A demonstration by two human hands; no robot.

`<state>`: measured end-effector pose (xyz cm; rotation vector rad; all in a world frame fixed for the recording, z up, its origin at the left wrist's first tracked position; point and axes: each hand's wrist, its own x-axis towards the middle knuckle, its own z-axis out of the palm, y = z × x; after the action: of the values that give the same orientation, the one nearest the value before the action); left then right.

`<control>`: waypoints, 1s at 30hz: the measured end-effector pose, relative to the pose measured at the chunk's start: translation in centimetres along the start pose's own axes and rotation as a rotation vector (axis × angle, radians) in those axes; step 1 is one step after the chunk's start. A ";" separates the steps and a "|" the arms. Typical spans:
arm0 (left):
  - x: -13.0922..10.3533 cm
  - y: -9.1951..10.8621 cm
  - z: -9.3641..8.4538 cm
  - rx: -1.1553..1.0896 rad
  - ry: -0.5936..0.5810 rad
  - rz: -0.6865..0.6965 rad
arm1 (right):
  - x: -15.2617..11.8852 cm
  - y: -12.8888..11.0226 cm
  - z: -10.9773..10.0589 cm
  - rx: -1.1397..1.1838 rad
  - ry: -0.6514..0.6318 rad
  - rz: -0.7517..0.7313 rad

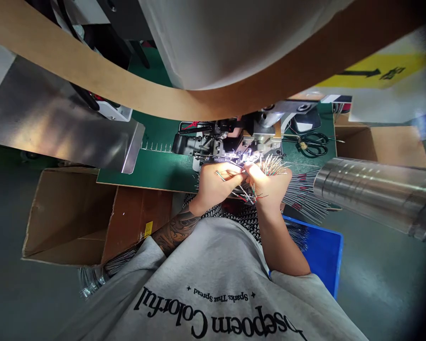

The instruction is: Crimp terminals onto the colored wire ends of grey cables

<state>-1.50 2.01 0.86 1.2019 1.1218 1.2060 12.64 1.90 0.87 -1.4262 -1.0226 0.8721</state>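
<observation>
Close together at the lit front of a crimping machine (230,137), both my hands have their fingers bent inward. My left hand (218,183) pinches a thin wire whose end points toward the machine. My right hand (270,184) is closed around a bundle of cables (272,166) with stripped, coloured ends. More loose wire ends (248,195), red, green and white, hang between the hands. Grey cables (305,192) fan out to the right of my right hand. The fingertips and the machine's jaws are partly hidden by glare.
A green worktop (159,173) carries the machine. A brown paper strip (199,103) curves across overhead. On the left are a metal plate (74,128) and an open cardboard box (71,218). At right stand a shiny metal cylinder (372,194) and a blue bin (328,246).
</observation>
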 end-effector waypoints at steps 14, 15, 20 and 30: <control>-0.1 0.5 -0.4 0.067 -0.080 0.030 | -2.2 -2.2 -0.1 0.028 0.076 0.024; -0.1 0.5 -0.3 0.077 -0.078 0.025 | -2.2 -2.1 -0.2 0.016 0.063 0.021; 0.1 0.6 0.1 0.125 -0.007 0.057 | -1.1 -0.8 -0.6 -0.028 0.042 0.035; 0.2 0.2 0.7 0.168 0.070 0.054 | 0.3 -0.5 -0.1 0.005 0.049 0.071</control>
<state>-0.80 2.21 1.15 1.3327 1.2703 1.2214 12.82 2.16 1.39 -1.4803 -0.9369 0.8860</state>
